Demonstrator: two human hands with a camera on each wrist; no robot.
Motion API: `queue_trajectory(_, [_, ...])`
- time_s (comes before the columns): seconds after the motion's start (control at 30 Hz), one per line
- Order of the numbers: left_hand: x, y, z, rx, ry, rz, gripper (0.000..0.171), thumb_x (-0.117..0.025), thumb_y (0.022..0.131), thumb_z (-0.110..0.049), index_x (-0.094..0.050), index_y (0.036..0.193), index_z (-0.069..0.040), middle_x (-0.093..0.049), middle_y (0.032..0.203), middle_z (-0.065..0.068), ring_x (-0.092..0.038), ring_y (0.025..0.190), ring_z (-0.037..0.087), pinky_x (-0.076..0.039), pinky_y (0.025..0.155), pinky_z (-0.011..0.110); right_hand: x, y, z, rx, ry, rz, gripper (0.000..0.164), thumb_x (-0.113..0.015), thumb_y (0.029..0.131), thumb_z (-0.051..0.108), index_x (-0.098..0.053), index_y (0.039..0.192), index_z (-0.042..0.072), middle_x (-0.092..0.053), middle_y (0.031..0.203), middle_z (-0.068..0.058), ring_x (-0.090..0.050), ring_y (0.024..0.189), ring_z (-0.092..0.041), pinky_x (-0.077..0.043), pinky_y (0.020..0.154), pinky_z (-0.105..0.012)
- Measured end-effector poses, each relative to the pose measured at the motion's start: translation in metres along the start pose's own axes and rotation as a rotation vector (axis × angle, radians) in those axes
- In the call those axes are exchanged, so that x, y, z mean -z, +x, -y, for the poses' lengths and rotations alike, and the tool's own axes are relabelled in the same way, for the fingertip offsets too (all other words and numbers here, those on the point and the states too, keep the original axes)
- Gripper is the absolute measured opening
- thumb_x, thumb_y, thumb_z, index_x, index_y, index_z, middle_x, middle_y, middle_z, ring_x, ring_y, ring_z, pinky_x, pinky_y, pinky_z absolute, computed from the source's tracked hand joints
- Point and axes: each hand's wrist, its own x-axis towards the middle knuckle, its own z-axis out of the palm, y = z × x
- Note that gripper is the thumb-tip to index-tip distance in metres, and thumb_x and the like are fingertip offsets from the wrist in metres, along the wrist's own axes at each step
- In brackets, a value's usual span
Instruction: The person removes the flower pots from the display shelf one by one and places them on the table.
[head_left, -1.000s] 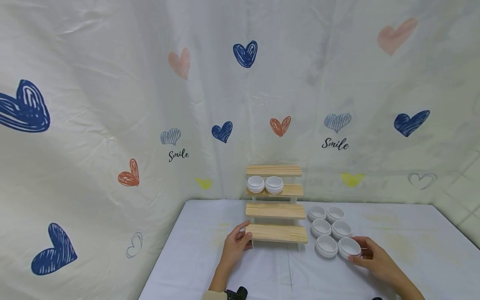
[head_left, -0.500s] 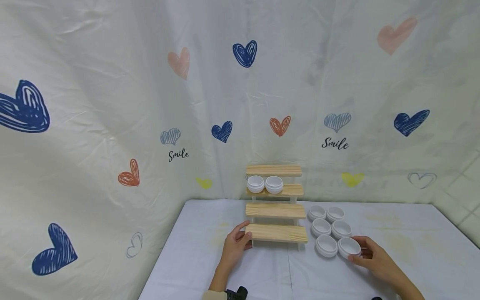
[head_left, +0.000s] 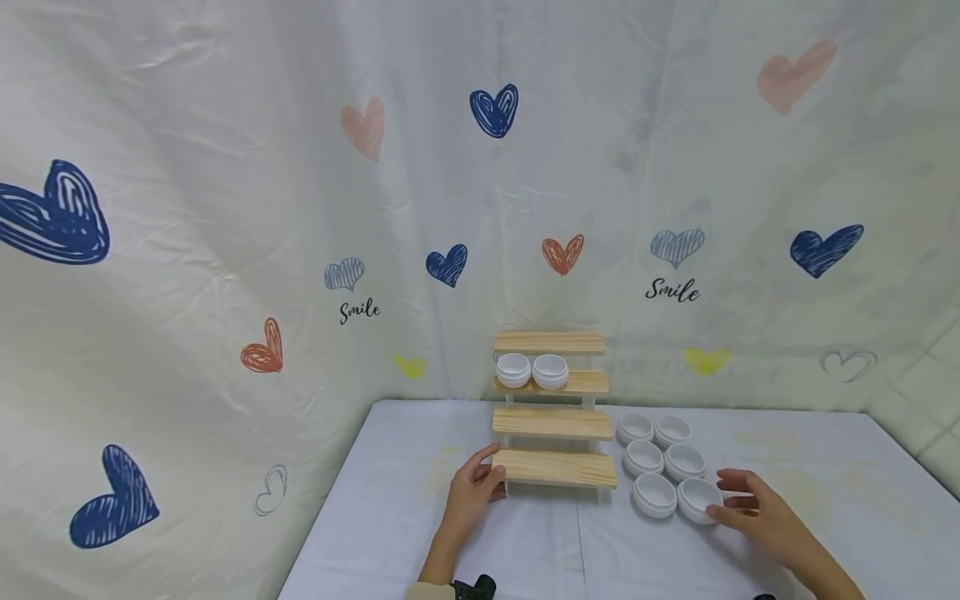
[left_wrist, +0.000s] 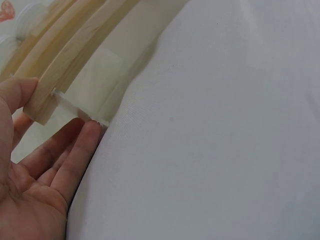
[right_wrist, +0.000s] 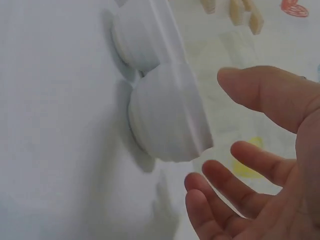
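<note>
A tiered wooden display stand (head_left: 555, 469) stands on the table, with two white bowls (head_left: 513, 371) side by side on its second shelf from the top. My left hand (head_left: 467, 500) grips the left end of its lowest shelf; in the left wrist view the thumb lies on the wooden end (left_wrist: 42, 107), and fingers reach near the clear support. Right of the stand, several white bowls are grouped in two columns. My right hand (head_left: 768, 521) is beside the nearest right bowl (head_left: 700, 500). The right wrist view shows its fingers spread, apart from that bowl (right_wrist: 167, 115).
A white cloth covers the table (head_left: 825, 483). Behind it hangs a pale curtain (head_left: 420, 192) printed with hearts and "Smile". The grouped bowls (head_left: 652, 494) stand close to the stand's right side.
My right hand has loosened from the nearest right bowl and shifted slightly to the right. The left hand stays on the stand, and the bowls stand where they were.
</note>
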Motion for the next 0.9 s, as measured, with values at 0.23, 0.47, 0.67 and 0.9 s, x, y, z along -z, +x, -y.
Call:
queue_trajectory(0.23, [0.0,-0.002,-0.001,-0.006,0.023,-0.005,0.047,-0.068,0.1,-0.024,-0.058,0.145,-0.014,-0.073,0.113,0.017,-0.074,0.097,0.033,-0.065,0.08,0.042,0.001,-0.005,0.033,0.105,-0.011,-0.194,0.06,-0.076,0.094,0.024,-0.047,0.137,-0.006,-0.059,0.13,-0.012,-0.044,0.098,0.019,-0.044,0.077,-0.005])
queue_trajectory(0.47, [-0.001,-0.001,-0.002,0.001,0.015,0.001,0.047,-0.068,0.1,-0.025,-0.058,0.144,-0.015,-0.073,0.114,0.016,-0.074,0.098,0.032,-0.065,0.081,0.042,-0.015,-0.008,0.074,0.27,0.065,-0.274,0.04,-0.075,0.094,0.014,-0.057,0.129,0.003,-0.053,0.112,0.035,-0.055,0.1,0.012,-0.044,0.083,-0.001])
queue_trajectory(0.67, [-0.002,-0.001,-0.002,0.004,0.007,-0.002,0.047,-0.069,0.099,-0.025,-0.058,0.144,-0.015,-0.073,0.112,0.016,-0.073,0.1,0.033,-0.065,0.081,0.044,-0.027,0.002,0.11,0.302,0.119,-0.219,0.035,-0.071,0.097,0.016,-0.059,0.128,0.005,-0.061,0.117,0.015,-0.06,0.102,0.002,-0.049,0.086,-0.008])
queue_trajectory(0.9, [0.0,-0.002,-0.001,-0.003,0.002,-0.006,0.049,-0.069,0.099,-0.026,-0.058,0.145,-0.013,-0.073,0.112,0.016,-0.074,0.099,0.029,-0.065,0.08,0.041,-0.039,0.033,0.153,0.295,0.18,-0.134,0.038,-0.069,0.099,0.023,-0.058,0.13,0.005,-0.063,0.124,-0.011,-0.06,0.107,-0.01,-0.051,0.088,-0.012])
